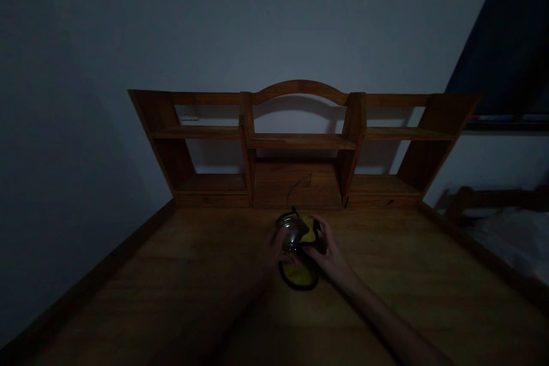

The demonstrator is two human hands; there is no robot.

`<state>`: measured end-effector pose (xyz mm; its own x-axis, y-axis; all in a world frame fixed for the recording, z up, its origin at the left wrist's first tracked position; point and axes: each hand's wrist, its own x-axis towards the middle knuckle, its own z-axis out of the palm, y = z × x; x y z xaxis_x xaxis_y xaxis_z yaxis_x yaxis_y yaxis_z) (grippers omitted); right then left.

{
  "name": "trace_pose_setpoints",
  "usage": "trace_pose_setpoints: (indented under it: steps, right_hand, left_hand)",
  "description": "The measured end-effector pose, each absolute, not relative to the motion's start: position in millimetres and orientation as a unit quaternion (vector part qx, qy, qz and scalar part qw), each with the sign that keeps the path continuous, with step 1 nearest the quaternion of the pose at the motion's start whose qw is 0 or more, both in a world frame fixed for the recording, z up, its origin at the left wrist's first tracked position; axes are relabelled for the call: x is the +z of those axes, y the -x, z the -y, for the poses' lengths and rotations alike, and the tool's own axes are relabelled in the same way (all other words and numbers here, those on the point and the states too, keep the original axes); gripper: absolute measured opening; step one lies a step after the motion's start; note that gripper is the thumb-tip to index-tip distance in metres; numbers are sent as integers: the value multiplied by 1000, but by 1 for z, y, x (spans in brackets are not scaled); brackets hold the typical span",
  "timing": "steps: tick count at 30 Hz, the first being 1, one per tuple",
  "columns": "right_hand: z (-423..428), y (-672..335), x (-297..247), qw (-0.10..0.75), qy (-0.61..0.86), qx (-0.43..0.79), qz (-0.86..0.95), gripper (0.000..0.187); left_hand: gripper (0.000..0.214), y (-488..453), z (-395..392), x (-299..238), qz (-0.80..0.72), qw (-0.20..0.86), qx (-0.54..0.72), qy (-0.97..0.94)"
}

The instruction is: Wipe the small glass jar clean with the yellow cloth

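A yellow pouch with black edging rests on the wooden desk, its flap spread toward me. At its left, partly inside or against it, is a shiny round metal object, like a bowl or lid; dim light hides its exact kind. My left hand has its fingers curved over the metal piece's near left side. On the right, my right hand grips the pouch's side, thumb in front and fingers behind. The fingers of both hands are bent and partly hidden by shadow.
Behind the hands stands a wooden shelf unit at the desk's back edge, against a pale wall. A thin dark cord or line shows on its middle panel. A dark window and whitish cloth lie at right.
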<state>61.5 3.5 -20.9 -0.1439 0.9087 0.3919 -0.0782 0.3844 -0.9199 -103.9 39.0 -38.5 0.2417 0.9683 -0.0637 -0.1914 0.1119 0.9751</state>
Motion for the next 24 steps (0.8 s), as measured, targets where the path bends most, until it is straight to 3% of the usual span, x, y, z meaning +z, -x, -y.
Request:
trace_pose_setpoints:
  steps: [4, 11, 16, 24]
  right_hand:
    - [-4, -62, -22, 583, 335, 483, 560, 72]
    - [-10, -59, -28, 614, 314, 500, 524, 46]
    - [-9, -59, -25, 588, 342, 424, 598, 25]
    - [-8, -68, -35, 510, 441, 269, 688, 37]
  left_hand:
    - [65, 102, -31, -32, -377, 602, 485, -511]
    - [52, 101, -29, -29, -362, 512, 530, -570]
    - [45, 104, -32, -30, -388, 495, 524, -575]
    - [45, 99, -21, -26, -410, 521, 475, -578]
